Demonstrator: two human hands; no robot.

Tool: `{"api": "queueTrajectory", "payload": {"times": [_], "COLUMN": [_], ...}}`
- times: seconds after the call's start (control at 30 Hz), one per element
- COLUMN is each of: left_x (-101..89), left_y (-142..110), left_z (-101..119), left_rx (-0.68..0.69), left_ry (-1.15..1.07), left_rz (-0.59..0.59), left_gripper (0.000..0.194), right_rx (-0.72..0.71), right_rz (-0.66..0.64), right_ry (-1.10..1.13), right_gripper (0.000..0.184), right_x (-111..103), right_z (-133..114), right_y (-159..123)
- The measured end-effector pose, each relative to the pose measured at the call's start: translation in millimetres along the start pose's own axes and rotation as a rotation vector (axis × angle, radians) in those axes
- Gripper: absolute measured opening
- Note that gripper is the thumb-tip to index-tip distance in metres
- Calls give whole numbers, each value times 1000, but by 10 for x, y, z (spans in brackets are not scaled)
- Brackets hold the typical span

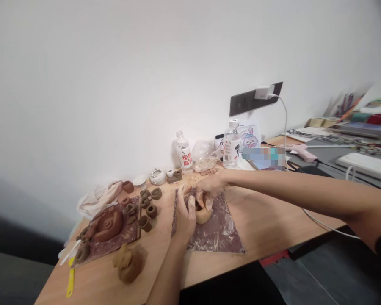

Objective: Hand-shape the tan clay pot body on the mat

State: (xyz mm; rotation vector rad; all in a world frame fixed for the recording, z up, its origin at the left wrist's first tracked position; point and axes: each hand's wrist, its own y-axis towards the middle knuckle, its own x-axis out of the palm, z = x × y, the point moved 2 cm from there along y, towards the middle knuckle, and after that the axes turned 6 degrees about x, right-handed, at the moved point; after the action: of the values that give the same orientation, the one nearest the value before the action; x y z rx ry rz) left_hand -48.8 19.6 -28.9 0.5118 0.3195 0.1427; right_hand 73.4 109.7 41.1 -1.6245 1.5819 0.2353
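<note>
One Clay Vessel (203, 217) on a Dark Red Mat (220, 239), Both Hands Upon It

Item: the vessel, round, tan-brown, open at the top; stands toward the far half of the mat, on a wooden table (266, 216).

Item: right hand (212, 188), clay-smeared; fingers bent down at the opening, grasping the rim, thumb against the outer wall.

Item: left hand (186, 207), likewise smeared; curved about the vessel's left side, thumb upright beside the opening. Whether its fingers grip the wall or merely rest there cannot be told.

To the left: a second mat (130, 232), bearing a reddish-brown round dish (109, 223). By its right edge, several small brown pots (151, 211). Nearer the front, a rounded clay form (130, 267) with a rough yellowish mass on top. At the left edge, one yellow tool (70, 280) and one white tool (70, 253).

Along the wall: a crumpled plastic sheet (98, 202); a white lumpy pot (158, 176); two labelled bottles (184, 156), clear, white-capped; a clear plastic bag (205, 151) between them; a rabbit picture (250, 137) behind the right-hand bottle.

Far right: a pink tool (305, 152), corded; a white keyboard (366, 165).
</note>
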Motion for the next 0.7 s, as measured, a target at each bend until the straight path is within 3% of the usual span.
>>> {"api": "queueTrajectory", "payload": {"times": [0.47,0.7], "left_x": [-22,-15], "left_y": [77,100], "left_z": [-75,-84], "left_rx": [-223,-296], "left_ry": [-313,-479], "left_rz": [112,164], "left_gripper": [60,56], "right_rx": [99,155], "right_rz": [22,53], "right_ry": [65,58], "right_gripper": [43,43], "right_x": [2,15], "right_z": [-9,-26], "right_y": [-36,-54]}}
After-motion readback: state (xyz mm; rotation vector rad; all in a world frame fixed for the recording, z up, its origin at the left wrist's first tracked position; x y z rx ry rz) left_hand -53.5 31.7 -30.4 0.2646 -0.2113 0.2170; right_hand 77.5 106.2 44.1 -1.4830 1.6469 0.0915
